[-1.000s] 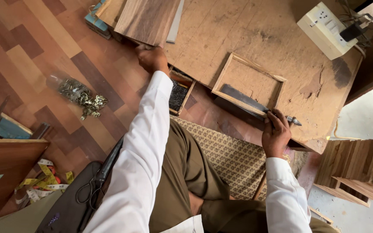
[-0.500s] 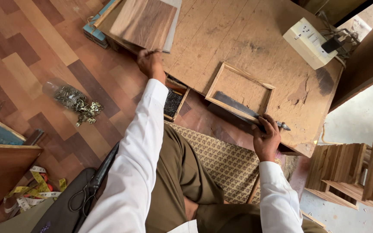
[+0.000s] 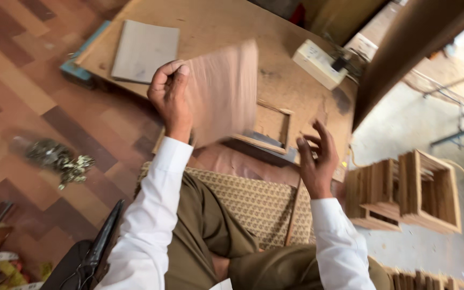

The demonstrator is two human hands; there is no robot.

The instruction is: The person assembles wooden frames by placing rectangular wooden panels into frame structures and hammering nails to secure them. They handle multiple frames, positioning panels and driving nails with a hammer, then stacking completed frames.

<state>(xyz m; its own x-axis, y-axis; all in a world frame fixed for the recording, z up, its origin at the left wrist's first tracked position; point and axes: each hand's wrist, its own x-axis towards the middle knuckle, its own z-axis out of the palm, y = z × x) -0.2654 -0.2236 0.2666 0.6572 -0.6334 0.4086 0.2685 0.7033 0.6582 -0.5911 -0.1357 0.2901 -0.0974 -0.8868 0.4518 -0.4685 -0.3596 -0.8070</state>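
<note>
While the left hand [image 3: 170, 96] holds a thin wooden panel [image 3: 222, 91] raised above the low plywood worktop [image 3: 226, 21], I read the step in hand as carrying that panel toward the open wooden frame [image 3: 268, 128] lying flat on the worktop near its close edge. The left fingers are curled over the panel's left edge with the thumb behind, pinching it; the panel is motion-blurred and tilted, clear of the surface. The right hand [image 3: 317, 158] hovers just beside the frame's right end, fingers spread and slightly bent, holding nothing. I judge that the next move calls for lowering the panel square over the frame opening, with the free hand steadying the frame. A second flat board [image 3: 145, 49] rests on the worktop's far left part, and a white socket box [image 3: 318, 63] sits toward the right. Finished wooden frames [image 3: 406, 190] stand stacked on the floor, well apart.
</note>
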